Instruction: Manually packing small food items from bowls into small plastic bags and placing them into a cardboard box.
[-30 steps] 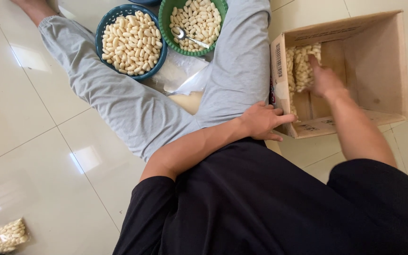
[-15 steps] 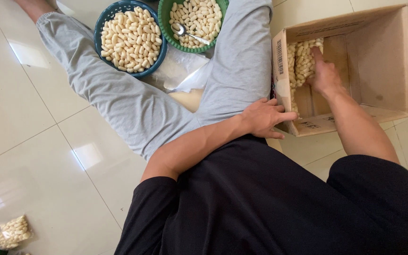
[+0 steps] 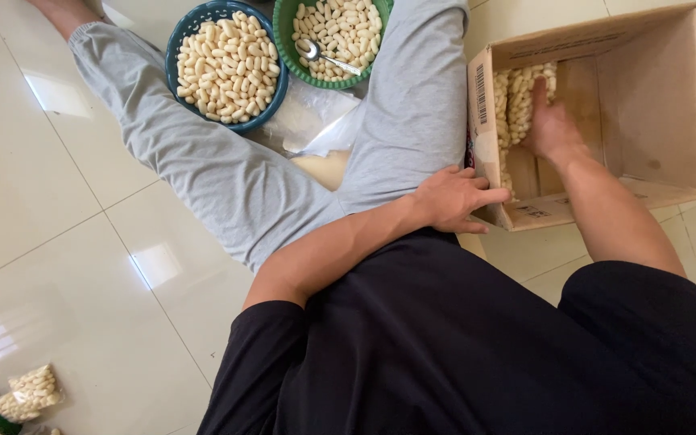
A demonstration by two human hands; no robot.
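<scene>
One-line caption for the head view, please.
Right hand presses bagged pale pieces inside a cardboard box; left hand steadies its corner.

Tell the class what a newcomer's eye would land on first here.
Two baskets heaped with pale puffed snacks sit at top: a blue basket and a green basket. At right, the right hand presses packed snacks inside a cardboard box while the left hand rests at its corner.
</scene>
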